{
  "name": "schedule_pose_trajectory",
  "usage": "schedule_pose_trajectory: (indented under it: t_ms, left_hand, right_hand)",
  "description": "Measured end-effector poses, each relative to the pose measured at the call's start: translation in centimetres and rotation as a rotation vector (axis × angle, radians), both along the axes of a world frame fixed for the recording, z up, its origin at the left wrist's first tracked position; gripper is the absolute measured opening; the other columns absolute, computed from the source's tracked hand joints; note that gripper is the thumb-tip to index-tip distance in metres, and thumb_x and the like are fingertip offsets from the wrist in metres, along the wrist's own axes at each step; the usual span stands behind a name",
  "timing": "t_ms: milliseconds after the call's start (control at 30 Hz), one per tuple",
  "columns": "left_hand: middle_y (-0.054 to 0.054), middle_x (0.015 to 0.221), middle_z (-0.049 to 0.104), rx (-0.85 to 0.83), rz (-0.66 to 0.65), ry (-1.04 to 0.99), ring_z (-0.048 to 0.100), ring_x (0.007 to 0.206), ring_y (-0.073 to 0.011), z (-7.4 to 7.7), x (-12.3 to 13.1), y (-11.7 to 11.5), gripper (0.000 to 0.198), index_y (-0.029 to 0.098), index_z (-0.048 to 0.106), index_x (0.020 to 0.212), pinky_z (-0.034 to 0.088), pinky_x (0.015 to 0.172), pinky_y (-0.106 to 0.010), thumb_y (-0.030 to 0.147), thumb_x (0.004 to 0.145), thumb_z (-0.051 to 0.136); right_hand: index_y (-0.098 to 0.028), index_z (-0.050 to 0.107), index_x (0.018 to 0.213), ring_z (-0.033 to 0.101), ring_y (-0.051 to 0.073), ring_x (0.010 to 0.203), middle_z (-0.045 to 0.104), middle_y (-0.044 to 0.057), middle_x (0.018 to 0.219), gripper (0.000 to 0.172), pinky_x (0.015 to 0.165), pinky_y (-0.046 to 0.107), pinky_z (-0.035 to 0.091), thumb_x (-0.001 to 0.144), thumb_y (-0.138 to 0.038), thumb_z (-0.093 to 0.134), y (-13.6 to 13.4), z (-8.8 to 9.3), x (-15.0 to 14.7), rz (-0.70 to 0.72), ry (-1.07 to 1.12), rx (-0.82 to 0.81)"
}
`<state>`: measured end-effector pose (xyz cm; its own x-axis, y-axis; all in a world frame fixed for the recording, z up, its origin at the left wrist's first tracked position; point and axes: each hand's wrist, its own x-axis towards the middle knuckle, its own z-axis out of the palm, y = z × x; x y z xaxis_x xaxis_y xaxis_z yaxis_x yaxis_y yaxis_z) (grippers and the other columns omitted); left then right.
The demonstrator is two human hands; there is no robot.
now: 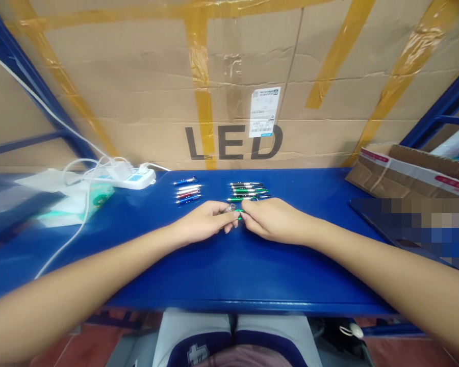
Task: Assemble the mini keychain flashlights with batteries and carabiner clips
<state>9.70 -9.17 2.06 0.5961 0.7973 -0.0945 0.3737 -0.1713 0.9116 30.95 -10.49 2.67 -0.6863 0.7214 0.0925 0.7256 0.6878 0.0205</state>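
My left hand (201, 223) and my right hand (273, 220) meet over the middle of the blue table. Both are closed in a pinch on a small green and silver piece (238, 213). Fingers cover most of it, so its exact kind is hidden. Just beyond my right hand lies a group of slim green and black pen-like metal tubes (247, 192) with silver parts. Farther left, past my left fingertips, several blue, red and silver pen-like tubes (188, 194) lie side by side, with a single blue tube (185, 181) behind them.
A white power strip (139, 177) with cables stands at the back left, beside a green and white packet (99, 196). A large taped cardboard box (149, 102) closes off the back. At right are an open carton (386, 171) and a dark, partly pixelated flat device (382, 221).
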Motion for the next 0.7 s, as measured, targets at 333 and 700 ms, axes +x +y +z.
schedule_pose_trajectory:
  t_ms: [333,700]
  left_hand:
    - [0.001,0.079,0.05,0.012,-0.04,-0.177,0.046,0.067,-0.0116,-1.4,0.5,-1.2,0.042,0.017,0.059,0.097,0.043,0.06,-0.025,0.056,0.1,0.045]
    - [0.003,0.074,0.05,-0.324,0.007,-0.467,0.049,0.059,-0.0092,-1.6,1.6,-1.5,0.04,0.017,0.049,0.087,0.045,0.054,-0.024,0.053,0.091,0.065]
  right_hand:
    - [-0.016,0.051,0.101,0.066,0.022,0.071,0.072,0.01,0.085,0.026,0.06,0.03,0.035,0.107,-0.03,0.031,0.0,0.2,-0.2,-0.17,0.065,0.07]
    - [-0.014,0.052,0.105,0.069,0.026,0.074,0.072,0.012,0.085,0.029,0.058,0.031,0.033,0.106,-0.03,0.028,-0.3,0.1,-0.6,-0.187,-0.015,0.153]
